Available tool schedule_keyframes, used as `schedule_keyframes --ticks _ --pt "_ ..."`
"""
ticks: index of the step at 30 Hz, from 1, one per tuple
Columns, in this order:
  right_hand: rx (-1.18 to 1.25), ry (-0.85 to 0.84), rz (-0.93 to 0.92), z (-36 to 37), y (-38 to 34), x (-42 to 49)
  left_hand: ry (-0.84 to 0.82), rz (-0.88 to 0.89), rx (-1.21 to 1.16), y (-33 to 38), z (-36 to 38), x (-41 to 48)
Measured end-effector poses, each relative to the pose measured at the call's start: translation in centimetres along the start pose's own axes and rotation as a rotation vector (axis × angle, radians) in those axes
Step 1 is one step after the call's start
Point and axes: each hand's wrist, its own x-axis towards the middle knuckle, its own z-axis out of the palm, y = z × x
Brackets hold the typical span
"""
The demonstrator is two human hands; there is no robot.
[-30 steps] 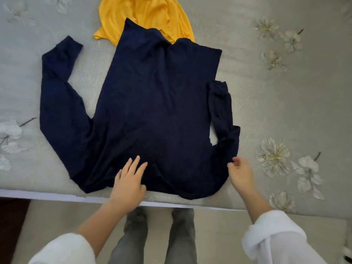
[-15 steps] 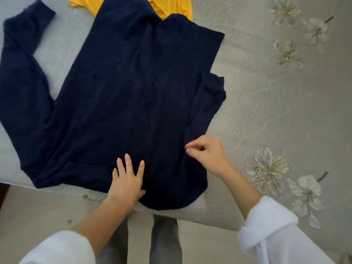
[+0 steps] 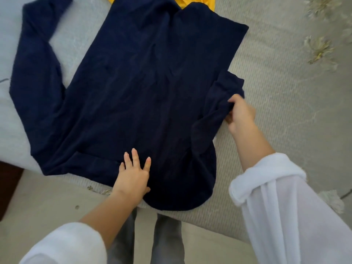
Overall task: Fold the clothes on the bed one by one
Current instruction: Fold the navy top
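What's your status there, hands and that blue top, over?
Left hand flat on the blue top near its hem. Right hand grips the bunched sleeve at the top's edge. Yellow garment beyond the collar, not in the way.

Left grip [image 3: 133, 176] lies flat (fingers spread), while right grip [image 3: 241, 113] curls round the navy sleeve [image 3: 221, 92].

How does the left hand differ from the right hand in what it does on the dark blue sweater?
The left hand lies flat with straight, spread fingers; the right hand has curled fingers. The left hand presses on the body of the sweater near the hem; the right hand grips the bunched sleeve at its side. The left hand is near the edge of the bed; the right hand is farther in. Both touch the same sweater.
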Motion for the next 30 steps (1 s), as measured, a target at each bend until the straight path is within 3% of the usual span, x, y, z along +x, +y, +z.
schedule_keyframes --ticks 4,7,10,12,14,16,19,22,27,30 --pt "0.241 0.231 -0.289 -5.6 -3.8 -1.2 -0.013 -0.001 0.007 0.0 -0.3 -0.1" --pt "0.197 0.455 -0.5 -12.8 -5.5 -1.7 -0.044 -0.006 0.022 0.0 -0.9 -0.2" --pt "0.013 0.608 -0.588 -17.5 -6.2 -2.2 -0.116 -0.023 0.026 0.2 -2.2 -0.3" --pt "-0.179 0.655 -0.537 -19.3 -6.2 -2.2 -0.171 -0.05 0.033 0.7 -3.3 -0.3" --pt "-0.321 0.529 -0.388 -20.2 -4.9 -1.6 -0.197 -0.086 0.025 1.4 -3.9 -0.4" --pt "-0.373 0.396 -0.214 -21.4 -3.2 -1.3 -0.095 -0.063 -0.012 3.1 -4.2 -0.7" --pt "-0.403 0.391 -0.128 -24.4 0.3 -1.0 0.173 0.159 -0.072 6.8 -3.8 -1.4" --pt "-0.451 0.43 -0.053 -27.0 3.2 -1.2 0.23 0.355 -0.101 11.2 -3.3 -1.4" --pt "-0.295 0.513 0.038 -27.9 4.1 1.3 0.098 0.335 -0.057 15.3 -2.8 0.0" --pt "0.054 0.495 0.004 -25.6 3.1 3.3 0.068 0.322 -0.02 15.1 -2.5 0.2"
